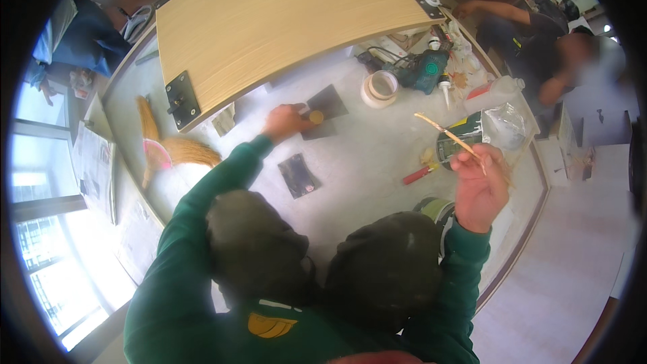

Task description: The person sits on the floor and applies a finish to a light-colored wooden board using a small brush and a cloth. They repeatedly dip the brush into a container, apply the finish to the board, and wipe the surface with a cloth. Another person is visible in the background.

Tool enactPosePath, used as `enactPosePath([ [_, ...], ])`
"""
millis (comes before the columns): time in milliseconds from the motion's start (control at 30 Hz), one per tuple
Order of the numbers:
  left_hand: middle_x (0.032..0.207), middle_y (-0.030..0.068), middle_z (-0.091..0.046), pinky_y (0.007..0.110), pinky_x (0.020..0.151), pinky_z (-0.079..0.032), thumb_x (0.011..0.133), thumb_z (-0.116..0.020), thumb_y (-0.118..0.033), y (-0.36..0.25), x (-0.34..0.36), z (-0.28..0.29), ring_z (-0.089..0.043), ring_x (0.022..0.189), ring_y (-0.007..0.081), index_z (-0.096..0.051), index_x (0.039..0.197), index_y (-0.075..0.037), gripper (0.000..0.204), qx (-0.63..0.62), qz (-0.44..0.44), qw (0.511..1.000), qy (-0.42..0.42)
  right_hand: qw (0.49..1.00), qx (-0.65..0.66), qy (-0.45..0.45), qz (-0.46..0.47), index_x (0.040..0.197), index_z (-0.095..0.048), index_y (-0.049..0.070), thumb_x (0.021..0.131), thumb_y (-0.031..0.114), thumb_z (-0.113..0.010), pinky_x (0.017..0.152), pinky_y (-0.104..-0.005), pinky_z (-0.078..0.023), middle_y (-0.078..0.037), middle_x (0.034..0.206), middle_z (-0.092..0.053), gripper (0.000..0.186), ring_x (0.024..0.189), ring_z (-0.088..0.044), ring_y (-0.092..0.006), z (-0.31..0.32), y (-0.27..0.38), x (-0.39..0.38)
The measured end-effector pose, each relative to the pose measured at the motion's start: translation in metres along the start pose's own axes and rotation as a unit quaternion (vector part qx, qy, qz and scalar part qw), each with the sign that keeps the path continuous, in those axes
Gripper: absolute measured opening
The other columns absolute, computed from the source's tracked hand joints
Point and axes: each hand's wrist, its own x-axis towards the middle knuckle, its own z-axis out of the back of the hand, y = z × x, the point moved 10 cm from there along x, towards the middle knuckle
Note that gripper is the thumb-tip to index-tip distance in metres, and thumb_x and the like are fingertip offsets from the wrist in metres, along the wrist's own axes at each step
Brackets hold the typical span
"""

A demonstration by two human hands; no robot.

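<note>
My left hand (pixel 286 121) is curled at the left edge of dark square sheets (pixel 330 100) with a yellow round spot (pixel 316 117); what its fingers grip, if anything, is unclear. A separate dark square piece (pixel 298 175) lies below them. My right hand (pixel 480 185) is closed on a thin pale wooden stick (pixel 445 129), tilted up to the left over a dark green can (pixel 453 152). Near that can lies a red-handled tool (pixel 416 174).
A wooden board with black hinge plates (pixel 276 7) spans the top of the bordered work surface. A straw broom (pixel 182 152) lies left; tape roll (pixel 379 89), green power tool (pixel 428 67) and plastic bottle (pixel 490 94) sit right. Co-workers (pixel 546 47) are beyond both sides.
</note>
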Motion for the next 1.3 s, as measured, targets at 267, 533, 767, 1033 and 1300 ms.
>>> enactPosePath([
  [267, 0.092, 0.0196, -0.072, 0.040, 0.072, -0.057, 0.080, -0.074, -0.013, -0.125, -0.105, 0.136, -0.070, 0.078, 0.0345, -0.076, 0.105, 0.001, 0.028, -0.161, -0.265, 0.947, 0.089, 0.991, 0.108, -0.012, -0.072, 0.115, -0.067, -0.003, 0.098, 0.022, -0.053, 0.083, -0.0415, -0.050, -0.017, 0.094, -0.071, 0.033, 0.086, -0.066, -0.0303, -0.028, -0.043, 0.027],
  [533, 0.080, 0.0089, -0.057, 0.038, 0.057, -0.043, 0.079, -0.069, -0.022, -0.279, -0.256, 0.215, -0.058, 0.064, 0.0229, -0.064, 0.090, -0.002, 0.024, -0.133, -0.512, 0.826, 0.195, 0.949, 0.218, 0.156, -0.164, 0.114, -0.069, -0.003, 0.097, 0.027, -0.053, 0.081, -0.0416, -0.047, -0.017, 0.094, -0.071, 0.038, 0.084, -0.061, -0.0299, -0.082, -0.097, 0.091],
  [767, 0.075, 0.0062, -0.058, 0.043, 0.058, -0.043, 0.076, -0.065, -0.025, -0.304, -0.272, 0.166, -0.058, 0.064, 0.0235, -0.067, 0.079, -0.002, 0.023, -0.115, -0.569, 0.799, 0.159, 0.948, 0.050, 0.194, -0.247, 0.106, -0.060, 0.002, 0.095, 0.019, -0.059, 0.078, -0.0368, -0.042, -0.007, 0.094, -0.060, 0.020, 0.085, -0.055, -0.0196, -0.103, -0.054, 0.129],
  [1033, 0.078, 0.0065, -0.062, 0.045, 0.058, -0.048, 0.079, -0.066, -0.024, -0.352, -0.260, 0.198, -0.061, 0.063, 0.0255, -0.066, 0.080, -0.009, 0.014, -0.239, -0.493, 0.834, 0.068, 0.953, -0.023, 0.153, -0.260, 0.112, -0.061, 0.002, 0.093, 0.018, -0.064, 0.080, -0.0354, -0.045, -0.008, 0.101, -0.058, 0.024, 0.094, -0.055, -0.0205, -0.024, 0.087, 0.101],
  [1300, 0.077, 0.0152, -0.070, 0.039, 0.060, -0.054, 0.087, -0.074, -0.020, -0.232, -0.196, 0.181, -0.068, 0.064, 0.0264, -0.071, 0.096, 0.000, 0.022, -0.292, -0.009, 0.951, 0.097, 0.921, 0.203, 0.151, -0.297, 0.102, -0.068, 0.003, 0.091, 0.018, -0.061, 0.079, -0.0395, -0.044, -0.008, 0.085, -0.063, 0.020, 0.083, -0.056, -0.0219, -0.056, 0.024, 0.114],
])
